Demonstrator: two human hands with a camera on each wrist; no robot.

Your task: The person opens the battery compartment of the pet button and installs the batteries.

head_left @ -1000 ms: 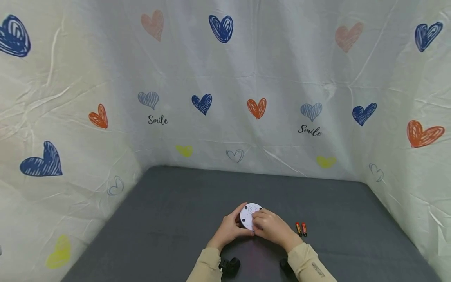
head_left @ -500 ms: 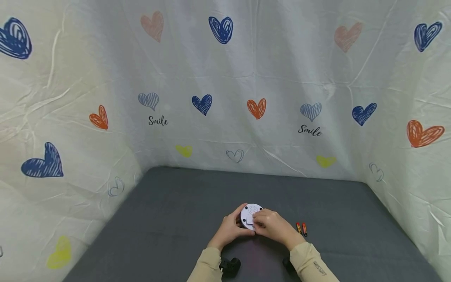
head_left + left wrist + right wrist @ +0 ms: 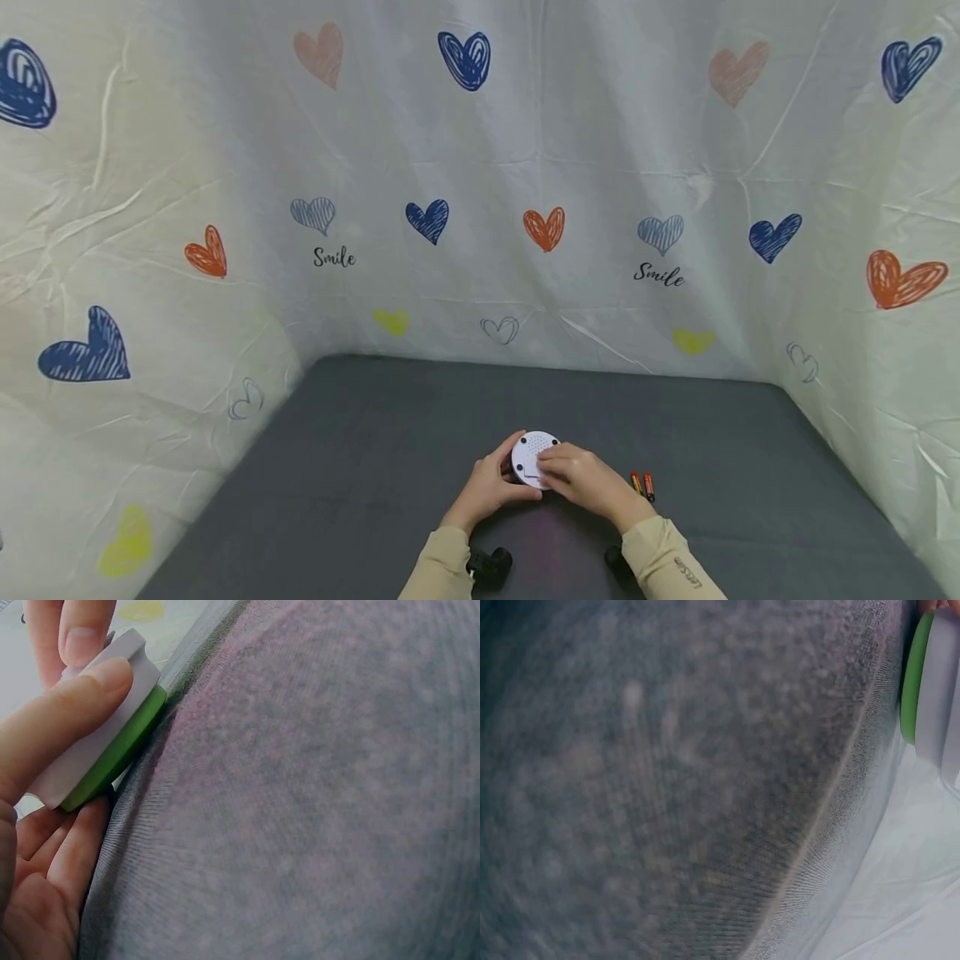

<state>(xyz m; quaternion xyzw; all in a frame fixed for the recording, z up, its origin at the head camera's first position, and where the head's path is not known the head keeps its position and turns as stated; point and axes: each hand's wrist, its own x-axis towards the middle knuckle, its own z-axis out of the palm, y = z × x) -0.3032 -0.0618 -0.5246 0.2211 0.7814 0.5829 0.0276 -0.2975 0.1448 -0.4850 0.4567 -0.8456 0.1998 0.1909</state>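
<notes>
Likely light and stiff, the disc (image 3: 528, 455); I'd trust left hand (image 3: 487, 488), clamped on rim; right hand (image 3: 583, 481) opposite, pinch unclear.

Two batteries (image 3: 648, 486) lie side by side on the grey table (image 3: 405, 425).

Right hand (image 3: 585, 483) slightly farther right

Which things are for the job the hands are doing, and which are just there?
For the job:
the round white-and-green thing, held by the left hand and touched by the right hand
probably the two batteries, though neither hand holds them

Just there:
the grey table, only a place to work
the cloth with printed hearts
</notes>
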